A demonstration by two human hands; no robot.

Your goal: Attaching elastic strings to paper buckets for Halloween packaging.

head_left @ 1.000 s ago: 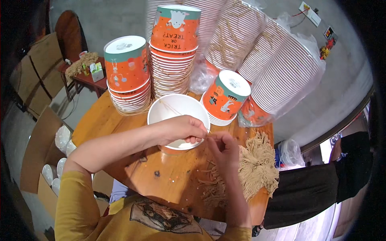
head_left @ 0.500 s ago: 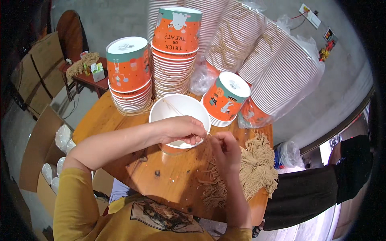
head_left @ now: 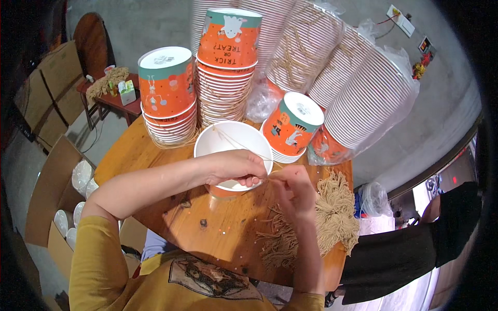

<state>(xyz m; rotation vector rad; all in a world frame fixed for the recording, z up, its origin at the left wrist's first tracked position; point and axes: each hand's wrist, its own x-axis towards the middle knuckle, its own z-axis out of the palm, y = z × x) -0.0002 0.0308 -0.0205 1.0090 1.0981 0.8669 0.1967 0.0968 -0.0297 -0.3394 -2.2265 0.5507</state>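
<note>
An open paper bucket [head_left: 232, 136], white inside, stands on the wooden table in front of me. A thin tan cord [head_left: 224, 136] crosses its mouth and runs toward my fingers. Over the bucket's right rim my left hand [head_left: 239, 168] is closed, pinching the cord at its fingertips. Close against it, just right of the bucket, my right hand [head_left: 294, 191] also has its fingers pinched on the cord, slightly blurred. Beside my right forearm lies a bundle of loose tan cords [head_left: 334, 217].
Orange and green buckets are stacked upside down in a left stack [head_left: 167, 98], a taller stack [head_left: 226, 67] and a short stack [head_left: 293, 127]. Plastic-wrapped bucket stacks [head_left: 368, 103] lean behind. A cardboard box [head_left: 44, 207] holds white buckets. At right stands a person in dark clothes [head_left: 394, 254].
My right hand has moved slightly up and turned, its fingers closer to my left fingertips. My left hand stays nearly in place. The person at right has shifted a little.
</note>
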